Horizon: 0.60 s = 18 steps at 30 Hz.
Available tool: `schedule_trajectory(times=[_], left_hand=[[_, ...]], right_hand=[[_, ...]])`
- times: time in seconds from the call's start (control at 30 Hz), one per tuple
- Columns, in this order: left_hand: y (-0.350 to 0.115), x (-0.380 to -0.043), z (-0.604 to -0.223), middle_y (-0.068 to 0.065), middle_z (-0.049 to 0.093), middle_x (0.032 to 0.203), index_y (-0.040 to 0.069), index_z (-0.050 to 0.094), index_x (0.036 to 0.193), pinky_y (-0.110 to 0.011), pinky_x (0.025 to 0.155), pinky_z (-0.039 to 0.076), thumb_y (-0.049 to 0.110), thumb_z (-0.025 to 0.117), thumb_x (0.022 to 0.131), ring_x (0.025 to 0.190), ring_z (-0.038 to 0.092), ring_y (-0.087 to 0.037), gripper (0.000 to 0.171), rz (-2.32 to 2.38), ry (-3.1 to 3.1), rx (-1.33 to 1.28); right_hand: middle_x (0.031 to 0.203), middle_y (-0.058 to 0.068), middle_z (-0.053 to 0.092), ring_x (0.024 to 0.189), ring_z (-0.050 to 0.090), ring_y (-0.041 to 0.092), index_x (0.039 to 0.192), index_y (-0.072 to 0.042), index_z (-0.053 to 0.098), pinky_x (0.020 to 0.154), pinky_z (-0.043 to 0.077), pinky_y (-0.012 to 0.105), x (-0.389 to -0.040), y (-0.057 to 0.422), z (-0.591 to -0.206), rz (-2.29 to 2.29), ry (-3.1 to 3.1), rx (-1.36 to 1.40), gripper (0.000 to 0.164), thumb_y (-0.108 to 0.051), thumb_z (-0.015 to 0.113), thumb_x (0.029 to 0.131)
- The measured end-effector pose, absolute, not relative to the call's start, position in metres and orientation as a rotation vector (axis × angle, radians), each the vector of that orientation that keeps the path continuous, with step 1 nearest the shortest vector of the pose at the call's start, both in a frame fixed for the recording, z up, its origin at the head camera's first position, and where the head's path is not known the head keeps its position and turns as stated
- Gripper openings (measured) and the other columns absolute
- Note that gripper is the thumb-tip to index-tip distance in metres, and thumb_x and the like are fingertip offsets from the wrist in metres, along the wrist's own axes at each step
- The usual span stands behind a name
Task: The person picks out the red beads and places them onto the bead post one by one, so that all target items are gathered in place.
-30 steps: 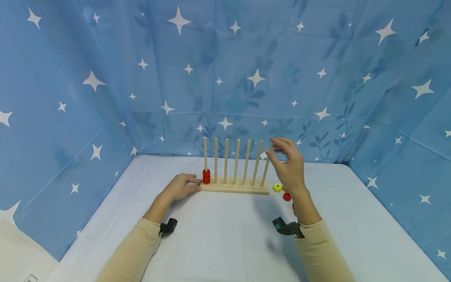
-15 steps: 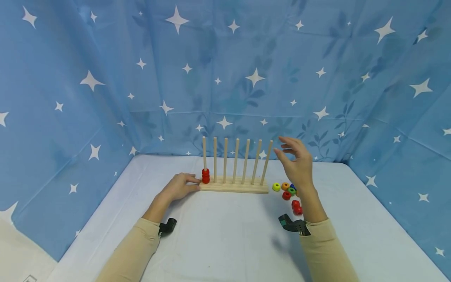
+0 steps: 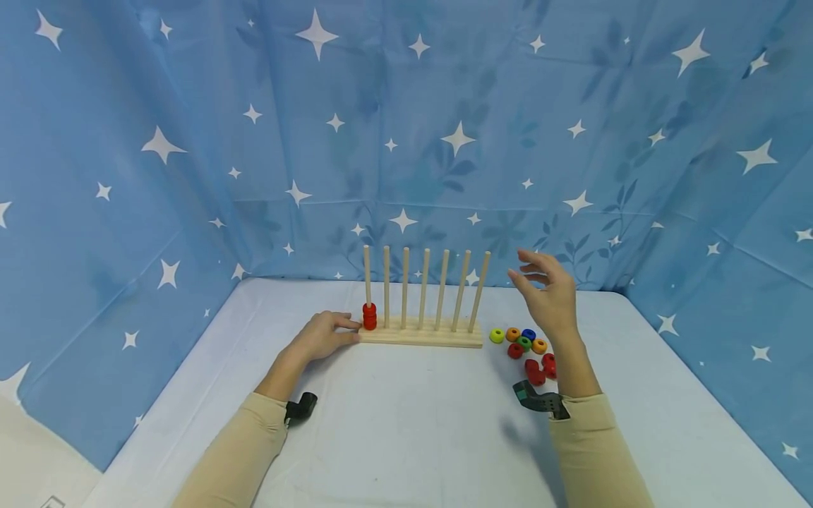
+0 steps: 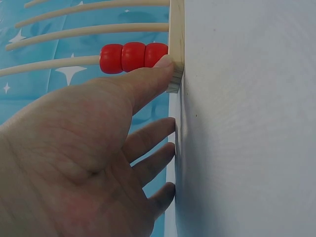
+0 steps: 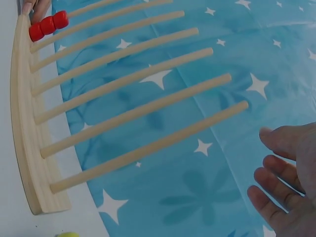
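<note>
A wooden peg rack [image 3: 420, 336] stands on the table with several upright pegs. Three red beads [image 4: 133, 57] are stacked at the foot of its leftmost peg. My left hand [image 3: 324, 335] is at the rack's left end, thumb touching the base and the other visible fingers stretched out toward the tabletop. Raised to the right of the rack is my right hand [image 3: 551, 296], holding nothing, its thumb and fingers spread apart in loose curves. In the right wrist view the right hand [image 5: 291, 173] is apart from the tip of the nearest peg [image 5: 197, 128].
Loose beads lie right of the rack, among them a yellow bead [image 3: 497, 336], a green bead [image 3: 524, 343], a blue bead [image 3: 528, 334] and several red beads [image 3: 536, 375]. Blue star-patterned fabric [image 3: 406, 141] hangs behind the white table [image 3: 394, 423].
My right hand has moved right, away from the rightmost peg, and more of the loose beads show. The left hand stays at the rack's left end.
</note>
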<state>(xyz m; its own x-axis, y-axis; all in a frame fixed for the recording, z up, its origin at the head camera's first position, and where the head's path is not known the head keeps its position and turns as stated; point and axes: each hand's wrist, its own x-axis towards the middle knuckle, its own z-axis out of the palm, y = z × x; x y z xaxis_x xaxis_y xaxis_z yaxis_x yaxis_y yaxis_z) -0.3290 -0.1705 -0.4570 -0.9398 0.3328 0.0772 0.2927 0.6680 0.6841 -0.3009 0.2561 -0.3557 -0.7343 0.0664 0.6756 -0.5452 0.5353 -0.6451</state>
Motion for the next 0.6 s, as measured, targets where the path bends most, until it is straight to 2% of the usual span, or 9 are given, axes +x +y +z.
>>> schedule_trajectory(times=[0.33,0.6], left_hand=[[-0.171,-0.329,-0.458,-0.022,0.055,0.152,0.013,0.078,0.126,-0.066,0.119,0.033,0.024,0.073,0.098,0.148,0.04,-0.049,0.03,1.141,2.825,0.526],[-0.17,-0.328,-0.457,-0.021,0.055,0.152,0.013,0.077,0.126,-0.065,0.12,0.032,0.024,0.074,0.097,0.149,0.039,-0.048,0.031,1.157,2.813,0.514]], right_hand=[[0.134,0.018,0.067,0.11,0.065,0.032,0.133,-0.004,0.069,0.091,0.047,0.008,-0.305,0.27,-0.363,1.155,-2.219,0.392,0.038,-0.012,0.075,0.097],[0.134,0.017,0.067,0.112,0.067,0.034,0.132,-0.004,0.07,0.088,0.045,0.004,-0.307,0.278,-0.368,1.121,-2.364,0.376,0.037,-0.02,0.074,0.098]])
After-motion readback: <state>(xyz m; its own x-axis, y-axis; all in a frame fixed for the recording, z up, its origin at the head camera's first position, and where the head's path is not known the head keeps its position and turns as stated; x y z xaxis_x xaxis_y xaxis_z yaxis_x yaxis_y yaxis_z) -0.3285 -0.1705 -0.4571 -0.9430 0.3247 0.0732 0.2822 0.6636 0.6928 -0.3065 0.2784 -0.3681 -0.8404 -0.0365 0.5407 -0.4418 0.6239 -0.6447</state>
